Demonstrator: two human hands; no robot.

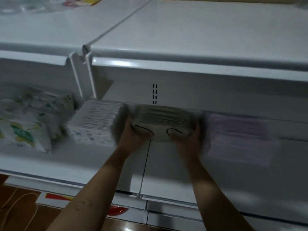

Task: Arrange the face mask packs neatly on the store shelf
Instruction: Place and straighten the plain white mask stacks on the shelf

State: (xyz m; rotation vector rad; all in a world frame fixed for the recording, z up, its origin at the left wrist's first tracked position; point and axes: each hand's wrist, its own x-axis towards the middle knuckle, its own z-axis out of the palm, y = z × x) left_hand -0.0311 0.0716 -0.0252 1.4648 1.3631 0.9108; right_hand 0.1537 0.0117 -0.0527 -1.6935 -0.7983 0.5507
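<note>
On my feed the fingers (144,133) of the left hand (133,136) curl round the near left corner of one tan pack (163,119) of face masks; the right hand (190,138) grips the near right corner the same way, thumb on top (so both hands are holding the one pack). Black ear loops show on its near face. I count two hands and one pack between them.

The tan pack sits at the back of the lower shelf (233,184), over the seam (144,169) where two shelf sections meet. To its left lies one white pack (98,120), just beside it; whether they touch I cannot tell through the blur. To its right lies one lilac pack (240,137), near it with a narrow strip of shelf between. That makes three packs in the row. Farther left are patterned bags (28,117); their number is too smeared to count.

In front of the row the shelf is bare down to its front lip, where the forearms cross it. The upper shelf (191,39) overhangs the packs, leaving a low slot above them. Brown floor (20,212) shows below the lip at the left.
</note>
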